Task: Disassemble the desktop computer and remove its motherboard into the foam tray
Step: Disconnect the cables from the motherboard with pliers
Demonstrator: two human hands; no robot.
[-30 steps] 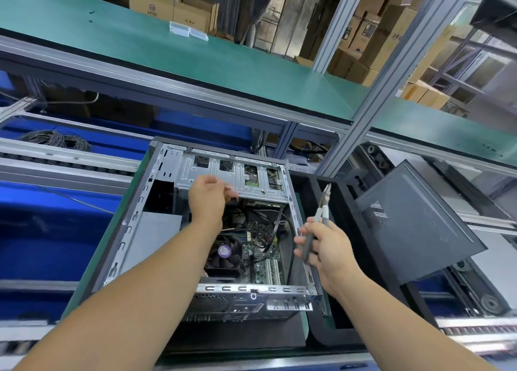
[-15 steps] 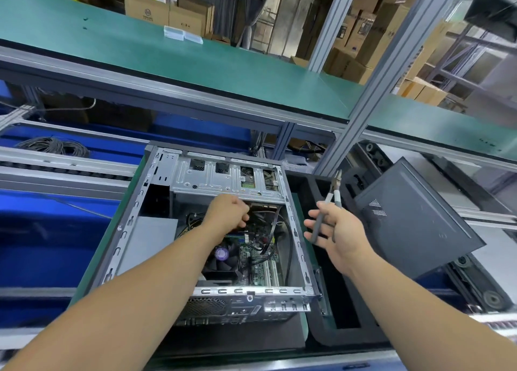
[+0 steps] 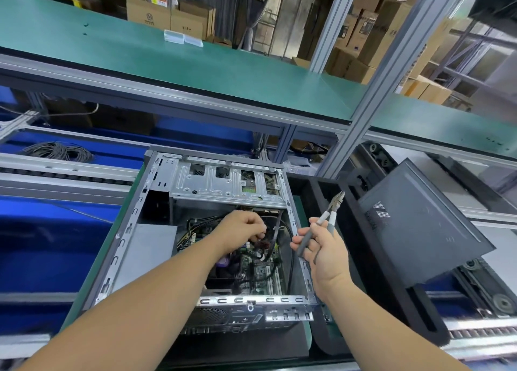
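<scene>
I see the main risk at the cables: my left hand, fingers curled down among the black cables in the middle of the frame, could yank a connector off the green motherboard or bend its pins if I pull at an angle. Whether those fingers actually pinch a cable I cannot tell. My right hand, just right of centre, grips the grey-handled pliers with the tip pointing up; swung in carelessly, it could scratch the board. The motherboard lies inside the open grey metal computer case, directly beneath my left hand, left of my right. The black foam tray sits just right of the case.
</scene>
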